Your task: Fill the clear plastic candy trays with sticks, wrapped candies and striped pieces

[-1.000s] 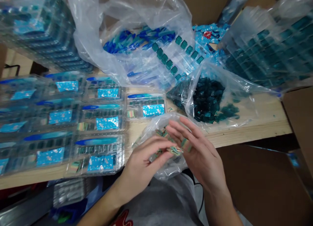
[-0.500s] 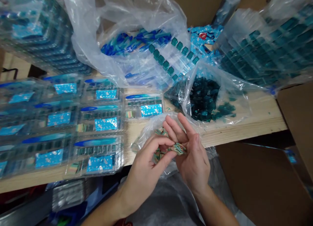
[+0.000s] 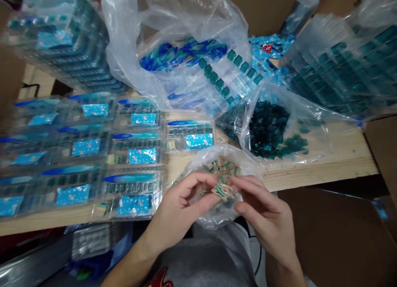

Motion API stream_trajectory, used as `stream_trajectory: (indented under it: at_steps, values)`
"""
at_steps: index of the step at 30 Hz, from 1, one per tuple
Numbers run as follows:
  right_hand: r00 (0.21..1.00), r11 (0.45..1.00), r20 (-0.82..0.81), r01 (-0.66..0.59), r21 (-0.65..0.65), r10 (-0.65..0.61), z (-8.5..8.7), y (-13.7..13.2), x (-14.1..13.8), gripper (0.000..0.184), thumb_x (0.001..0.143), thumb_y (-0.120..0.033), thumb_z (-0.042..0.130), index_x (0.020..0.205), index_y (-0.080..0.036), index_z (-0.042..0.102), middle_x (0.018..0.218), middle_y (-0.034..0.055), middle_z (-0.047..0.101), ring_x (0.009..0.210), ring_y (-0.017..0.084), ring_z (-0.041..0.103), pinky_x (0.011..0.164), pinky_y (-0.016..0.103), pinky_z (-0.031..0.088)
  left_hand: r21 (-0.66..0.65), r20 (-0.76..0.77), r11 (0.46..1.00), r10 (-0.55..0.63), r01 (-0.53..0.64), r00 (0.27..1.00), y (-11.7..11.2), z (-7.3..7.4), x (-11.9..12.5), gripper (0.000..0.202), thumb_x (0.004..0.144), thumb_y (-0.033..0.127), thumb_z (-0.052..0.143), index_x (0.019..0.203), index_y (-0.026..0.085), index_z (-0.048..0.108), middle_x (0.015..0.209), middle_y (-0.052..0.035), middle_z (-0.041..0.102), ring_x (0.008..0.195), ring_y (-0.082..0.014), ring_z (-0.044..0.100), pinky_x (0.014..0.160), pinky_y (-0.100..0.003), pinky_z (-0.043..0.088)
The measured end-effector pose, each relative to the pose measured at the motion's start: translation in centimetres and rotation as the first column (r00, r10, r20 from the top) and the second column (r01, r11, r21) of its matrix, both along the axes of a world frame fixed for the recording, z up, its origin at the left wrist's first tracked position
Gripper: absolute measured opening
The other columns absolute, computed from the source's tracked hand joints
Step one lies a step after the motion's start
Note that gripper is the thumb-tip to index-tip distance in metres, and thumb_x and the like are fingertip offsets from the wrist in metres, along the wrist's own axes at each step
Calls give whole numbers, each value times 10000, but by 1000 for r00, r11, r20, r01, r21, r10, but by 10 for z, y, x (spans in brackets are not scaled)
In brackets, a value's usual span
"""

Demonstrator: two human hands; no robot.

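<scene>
The left hand and right hand pinch a cluster of striped pieces between their fingertips, over a clear plastic bag lying at the front edge of the desk, just right of blister trays.

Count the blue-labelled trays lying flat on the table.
10 trays on the wooden table: three in the back row, four in the middle row, three in the front row. More may be hidden past the left edge.

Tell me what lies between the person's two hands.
In the head view, a clump of striped pink-and-green pieces lies between the left hand and right hand, above a clear plastic bag.
</scene>
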State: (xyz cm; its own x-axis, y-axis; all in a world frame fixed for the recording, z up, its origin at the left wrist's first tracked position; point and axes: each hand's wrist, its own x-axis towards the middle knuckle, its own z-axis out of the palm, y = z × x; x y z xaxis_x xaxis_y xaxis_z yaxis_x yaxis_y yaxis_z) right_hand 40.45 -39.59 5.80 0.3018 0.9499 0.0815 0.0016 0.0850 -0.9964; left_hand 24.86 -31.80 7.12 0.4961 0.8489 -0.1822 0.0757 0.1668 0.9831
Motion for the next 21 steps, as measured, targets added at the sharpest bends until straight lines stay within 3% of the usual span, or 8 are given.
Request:
stream_trajectory:
  at_steps: [2,5,10,14,21]
  values:
    - [997,1000,73,4,-6,-4,2,-1,3,237,896,-264,760,1104,-378,760,961,13,739,873,190,702,752,299,605,41,5,999,-25,25,1000,0,1,-2,156,800,140,716,918,240,737,877,11,761,813,-125,725,738,-190,588]
    - [996,1000,84,21,18,-23,3,1,1,212,879,-242,778,1049,-368,777,922,-1,739,845,174,695,725,273,585,203,-40,977,-52,60,998,-2,3,-3,260,838,111,703,1027,281,752,962,27,772,898,-111,727,819,-170,578]
    - [998,998,53,42,38,-44,5,6,-4,177,854,-243,805,1003,-337,787,896,4,742,835,190,694,734,302,586,468,-160,877,-37,109,986,-7,5,-7,436,895,65,633,1241,327,677,1095,33,746,1006,-74,702,904,-114,535]
    - [998,997,20,56,45,-56,5,4,-5,162,853,-210,804,967,-324,786,880,-15,740,822,164,689,747,267,574,568,-189,808,-55,155,981,-11,3,-9,513,925,26,559,1354,306,589,1156,12,714,1092,-63,665,962,-103,504]
    - [999,1000,50,-8,9,8,5,1,1,172,867,-235,797,1008,-333,787,942,-28,736,865,116,682,759,181,547,649,-225,741,-30,172,974,-7,1,-8,323,959,74,537,1241,178,656,1093,-16,712,1050,-41,661,968,-58,464]
